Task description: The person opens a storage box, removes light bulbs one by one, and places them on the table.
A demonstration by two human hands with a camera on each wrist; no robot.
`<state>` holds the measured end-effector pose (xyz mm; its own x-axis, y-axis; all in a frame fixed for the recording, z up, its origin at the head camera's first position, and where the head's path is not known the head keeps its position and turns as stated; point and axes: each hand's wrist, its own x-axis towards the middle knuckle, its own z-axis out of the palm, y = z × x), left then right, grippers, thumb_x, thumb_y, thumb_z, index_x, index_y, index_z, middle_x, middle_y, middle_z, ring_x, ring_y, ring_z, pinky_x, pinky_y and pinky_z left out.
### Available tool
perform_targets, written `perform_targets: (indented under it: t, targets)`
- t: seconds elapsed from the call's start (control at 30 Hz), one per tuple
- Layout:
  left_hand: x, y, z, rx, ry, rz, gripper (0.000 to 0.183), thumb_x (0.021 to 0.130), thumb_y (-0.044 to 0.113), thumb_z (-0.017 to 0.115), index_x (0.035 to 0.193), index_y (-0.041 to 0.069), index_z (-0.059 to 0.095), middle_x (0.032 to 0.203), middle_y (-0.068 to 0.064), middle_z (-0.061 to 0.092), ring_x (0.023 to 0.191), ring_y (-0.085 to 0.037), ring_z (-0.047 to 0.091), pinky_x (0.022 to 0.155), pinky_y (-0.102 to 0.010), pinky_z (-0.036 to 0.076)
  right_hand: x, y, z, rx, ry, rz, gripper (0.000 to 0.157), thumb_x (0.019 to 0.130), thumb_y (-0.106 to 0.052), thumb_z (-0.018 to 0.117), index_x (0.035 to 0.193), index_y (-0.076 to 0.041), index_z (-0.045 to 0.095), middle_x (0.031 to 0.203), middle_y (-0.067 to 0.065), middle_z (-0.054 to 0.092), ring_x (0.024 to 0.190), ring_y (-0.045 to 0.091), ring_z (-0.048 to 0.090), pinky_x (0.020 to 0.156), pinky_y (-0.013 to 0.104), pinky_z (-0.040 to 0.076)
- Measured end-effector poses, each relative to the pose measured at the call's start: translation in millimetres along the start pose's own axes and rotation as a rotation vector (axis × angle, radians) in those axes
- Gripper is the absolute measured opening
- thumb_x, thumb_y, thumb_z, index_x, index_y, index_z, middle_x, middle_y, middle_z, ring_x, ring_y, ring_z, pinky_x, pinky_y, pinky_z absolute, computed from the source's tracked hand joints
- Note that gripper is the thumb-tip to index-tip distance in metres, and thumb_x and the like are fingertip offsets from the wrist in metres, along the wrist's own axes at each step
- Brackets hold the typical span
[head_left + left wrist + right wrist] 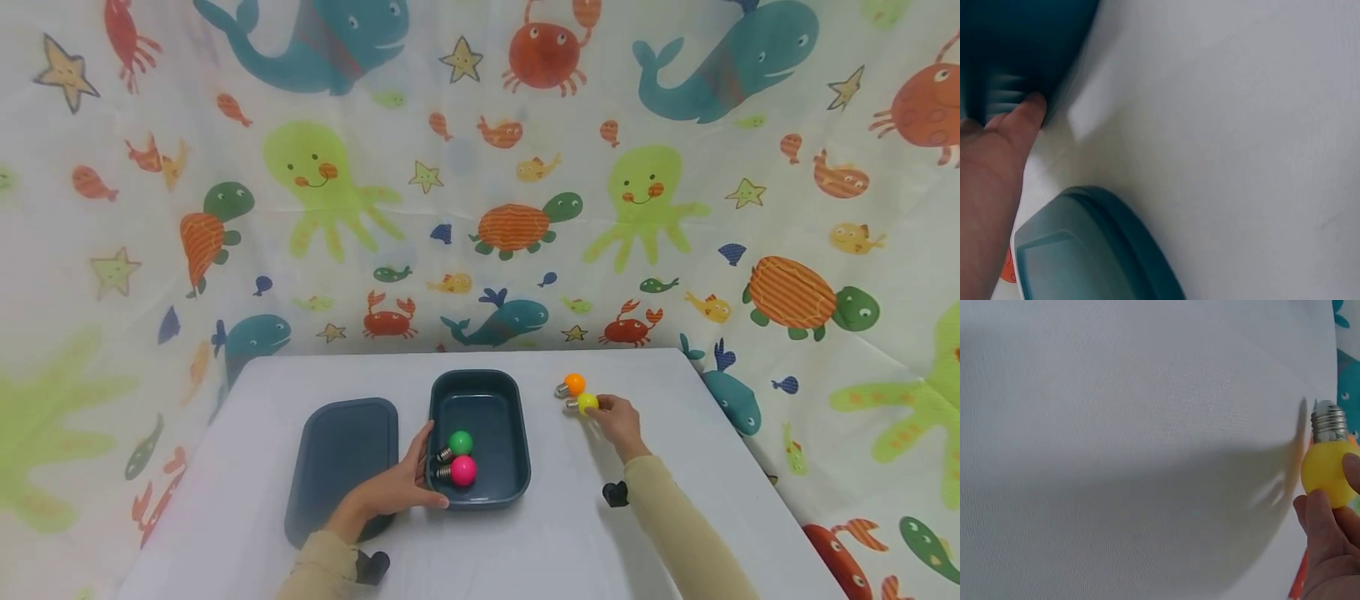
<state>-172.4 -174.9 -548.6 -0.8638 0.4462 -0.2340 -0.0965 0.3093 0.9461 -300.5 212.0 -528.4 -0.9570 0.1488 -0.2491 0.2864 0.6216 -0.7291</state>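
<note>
In the head view my left hand holds the left near corner of a dark blue box, thumb at the near side and fingers along the left wall. Inside the box lie a green light bulb and a pink light bulb, side by side, their metal bases pointing left. With thumb and fingers, my right hand pinches a yellow light bulb by its round end, metal base pointing away from the palm. Just beyond it an orange light bulb lies on the table.
A flat dark blue lid lies left of the box on the white table, partly behind my left wrist. Behind the table hangs a curtain printed with sea animals.
</note>
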Motion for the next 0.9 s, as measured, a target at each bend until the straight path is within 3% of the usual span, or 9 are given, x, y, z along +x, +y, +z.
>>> perform_targets:
  t: [0.63,0.9]
  targets:
    - [-0.2,3.9,-1.7,0.003,-0.011,0.008,0.119,0.082,0.02,0.081,0.155,0.019,-0.013,0.162,-0.019,-0.003,0.148,-0.038,0.009,0.115,-0.053,0.022,4.3,2.9,6.0,0.035,-0.014,0.028,0.053,0.095,-0.023,0.064,0.137,0.005,0.049,0.136,0.024,0.052,0.119,0.037,0.05,0.104,0.049,0.043]
    - [2.3,-0.8,-7.7,0.006,-0.008,0.008,0.12,0.081,0.021,0.081,0.155,0.02,-0.013,0.162,-0.019,-0.003,0.148,-0.038,0.007,0.115,-0.053,0.022,7.2,-5.0,-2.1,-0.017,0.028,-0.025,0.053,0.095,-0.024,0.063,0.136,0.006,0.049,0.136,0.025,0.053,0.12,0.038,0.051,0.103,0.048,0.044]
